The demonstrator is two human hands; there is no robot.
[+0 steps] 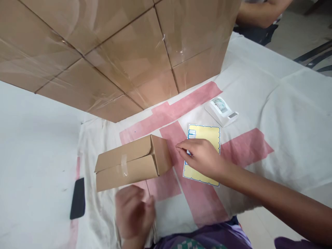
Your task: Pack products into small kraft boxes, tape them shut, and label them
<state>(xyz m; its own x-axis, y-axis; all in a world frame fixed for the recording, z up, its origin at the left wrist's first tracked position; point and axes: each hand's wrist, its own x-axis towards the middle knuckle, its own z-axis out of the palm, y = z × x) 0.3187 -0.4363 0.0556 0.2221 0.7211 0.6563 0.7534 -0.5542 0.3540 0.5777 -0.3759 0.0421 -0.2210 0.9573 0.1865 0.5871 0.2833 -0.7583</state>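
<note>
A small cardboard box (127, 162) lies on the cloth-covered table, its top flaps meeting along a seam with a short strip of clear tape across it. Just below its near side is my left hand (135, 211), fingers loosely curled and smeared by motion; it does not touch the box. To the right of the box, my right hand (201, 154) hovers over a yellow sticker sheet (207, 135) with a wavy blue border and white-and-blue labels down its left side. Thumb and fingertips are pinched together; anything between them is too small to make out.
Large taped cardboard boxes (124, 55) form a wall at the back. A white tape dispenser (221, 111) stands beyond the sheet. Pink tape strips (243, 147) mark the white cloth. On the left lies a dark flat object (78, 199). Another person's arm (259, 14) shows at top right.
</note>
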